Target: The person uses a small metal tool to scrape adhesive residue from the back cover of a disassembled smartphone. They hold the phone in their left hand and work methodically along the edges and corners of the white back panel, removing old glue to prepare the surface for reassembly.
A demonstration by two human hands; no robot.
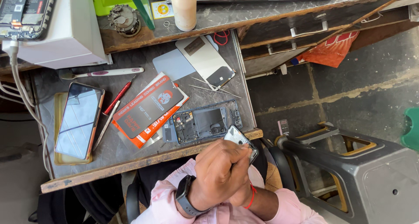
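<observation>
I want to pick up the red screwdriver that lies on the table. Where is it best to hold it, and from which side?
Probably grip the red screwdriver by its red handle, pinching the two long sides from above. It lies flat and slanted, its thin tip towards the upper right near the orange card packet. The phone lies close along the handle's left, so the gap on that side is narrow.

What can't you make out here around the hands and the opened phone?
- Right hand: mostly hidden behind the left hand, head view.
- Small phone part: lower portion covered by fingers.
- Opened phone frame: its components are too small to identify.
- Phone at top left: cut by the edge.
</observation>
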